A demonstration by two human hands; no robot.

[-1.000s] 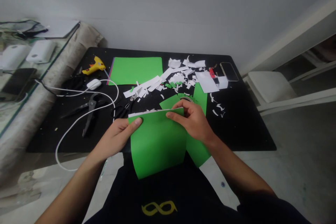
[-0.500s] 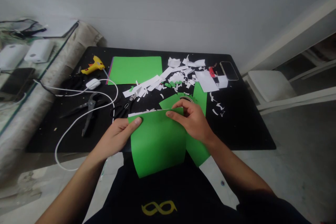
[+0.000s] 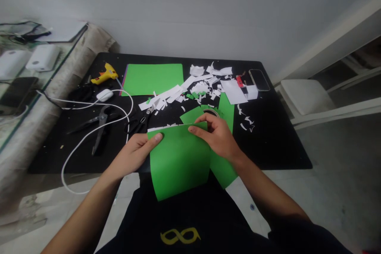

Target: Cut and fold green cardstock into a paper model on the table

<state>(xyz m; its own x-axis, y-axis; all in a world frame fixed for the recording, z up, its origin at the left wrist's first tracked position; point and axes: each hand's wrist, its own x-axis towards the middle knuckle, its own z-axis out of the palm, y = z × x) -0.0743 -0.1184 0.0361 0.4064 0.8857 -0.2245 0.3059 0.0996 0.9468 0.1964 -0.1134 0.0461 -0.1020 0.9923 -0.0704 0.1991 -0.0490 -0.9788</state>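
Observation:
A sheet of green paper (image 3: 180, 162) hangs in a curve over the near table edge, held by its upper edge. My left hand (image 3: 137, 151) grips its upper left corner, thumb on the front and fingers behind. At the upper right corner my right hand (image 3: 218, 137) pinches it between thumb and fingers. White paper edges peek out behind its top. Beyond my right hand lies a cut green sheet (image 3: 227, 113), partly hidden, with a round ring (image 3: 212, 112) on it. Black-handled scissors (image 3: 144, 121) rest just past my left hand.
White paper scraps (image 3: 202, 87) litter the black table (image 3: 274, 139). Behind are a stack of green sheets (image 3: 153, 79) and a yellow glue gun (image 3: 105, 74). Large shears (image 3: 101, 125) and a looping white cable (image 3: 77, 143) lie left. A phone (image 3: 258, 80) sits far right.
The left edge of the green sheet and my left hand have shifted very slightly to the right. Both hands keep their hold on it.

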